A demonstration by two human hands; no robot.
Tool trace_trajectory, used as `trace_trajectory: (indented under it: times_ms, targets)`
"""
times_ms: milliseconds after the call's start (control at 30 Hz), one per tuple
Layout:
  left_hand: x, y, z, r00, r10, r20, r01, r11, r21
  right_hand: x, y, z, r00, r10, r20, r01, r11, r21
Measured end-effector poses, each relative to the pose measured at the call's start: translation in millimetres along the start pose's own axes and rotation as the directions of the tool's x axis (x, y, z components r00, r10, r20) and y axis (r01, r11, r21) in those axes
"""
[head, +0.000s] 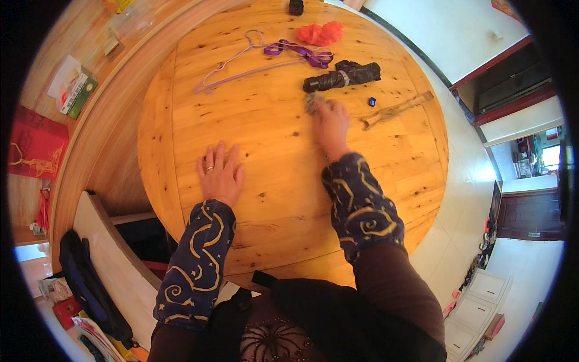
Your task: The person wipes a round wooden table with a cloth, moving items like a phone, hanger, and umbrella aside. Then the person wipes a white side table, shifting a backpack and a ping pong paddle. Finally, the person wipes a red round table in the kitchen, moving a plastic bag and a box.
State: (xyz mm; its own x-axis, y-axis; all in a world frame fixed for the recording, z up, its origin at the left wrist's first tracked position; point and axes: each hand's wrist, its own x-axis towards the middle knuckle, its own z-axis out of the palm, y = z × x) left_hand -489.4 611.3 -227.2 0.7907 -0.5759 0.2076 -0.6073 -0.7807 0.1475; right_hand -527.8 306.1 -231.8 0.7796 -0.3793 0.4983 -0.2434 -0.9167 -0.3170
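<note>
On the round wooden table [276,190], my left hand [220,174] rests palm down with its fingers spread, wearing a ring and holding nothing. My right hand [332,124] is a little blurred and grips a small grey wad [313,103] against the tabletop; its material cannot be made out. Just beyond that hand lies a folded black umbrella [341,78] with a pale band around it. To its right are a small blue object [372,102] and a long brown wooden stick [398,110]. Patterned dark sleeve covers reach both wrists.
A pale hanger [251,72] lies at the far side with a purple ribbon [316,58] over it. Behind are a red plastic bag [320,33] and a small black object [296,7]. Along the left, a wooden ledge holds a box [72,86] and a red bag [38,142].
</note>
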Motion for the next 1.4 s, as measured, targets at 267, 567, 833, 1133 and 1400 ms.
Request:
trace_trajectory:
  times_ms: [267, 567, 833, 1133, 1400]
  targets:
    - [-1, 0, 9, 0.999, -0.028, 0.019, 0.027, 0.998, 0.053, -158, -35, -117, 0.958, -0.149, 0.247, 0.126, 0.986, 0.106]
    - [-3, -4, 6, 1.000, -0.007, 0.024, 0.004, 0.995, 0.100, -10, -45, -1, 0.998, 0.013, 0.067, -0.021, 0.993, 0.118]
    - [-5, -10, -1, 0.994, -0.092, -0.053, 0.079, 0.974, -0.212, -37, -123, 11, 0.899, -0.420, 0.123, 0.359, 0.869, 0.341]
    - [-15, -115, -36, 0.946, -0.323, 0.009, 0.321, 0.943, 0.082, 44, -148, 84, 0.976, -0.162, 0.146, 0.159, 0.987, 0.031]
    - [-24, -143, -21, 0.939, -0.337, -0.068, 0.343, 0.927, 0.153, 44, -262, 133, 0.907, -0.404, 0.119, 0.337, 0.865, 0.372]
